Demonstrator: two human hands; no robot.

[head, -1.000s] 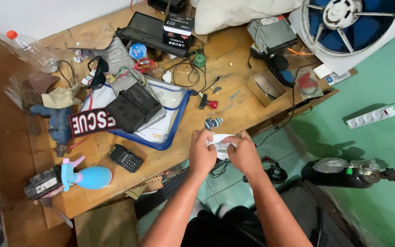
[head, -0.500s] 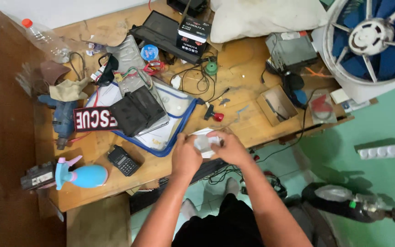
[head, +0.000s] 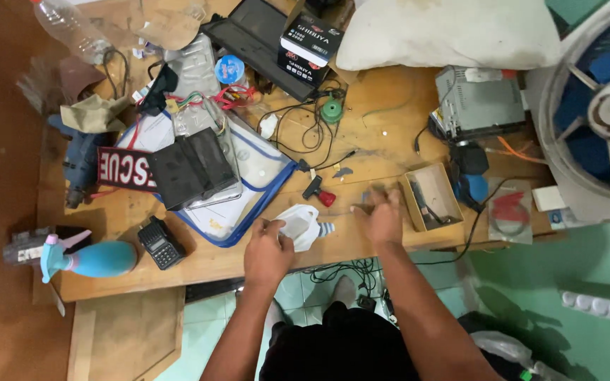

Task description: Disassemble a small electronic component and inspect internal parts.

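My left hand [head: 266,251] holds a small white plastic bag [head: 299,224] over the front edge of a cluttered wooden table [head: 248,262]. A little striped blue and white piece [head: 327,229] lies just right of the bag. My right hand [head: 384,217] is blurred, fingers spread, over the table near a small open cardboard box [head: 430,196] and holds nothing that I can make out. A small red and black tool [head: 318,192] lies just beyond both hands.
A black handheld radio [head: 162,243] and a blue spray bottle [head: 90,258] lie at the front left. A clear zip pouch with a black case [head: 195,169], tangled wires [head: 305,134], a car stereo unit [head: 479,103], a white pillow [head: 446,32] and a big fan [head: 598,106] crowd the table.
My hands were together on the white bag. Now the right hand has let go and swung right toward the cardboard box, while the left keeps the bag. The camera has moved closer.
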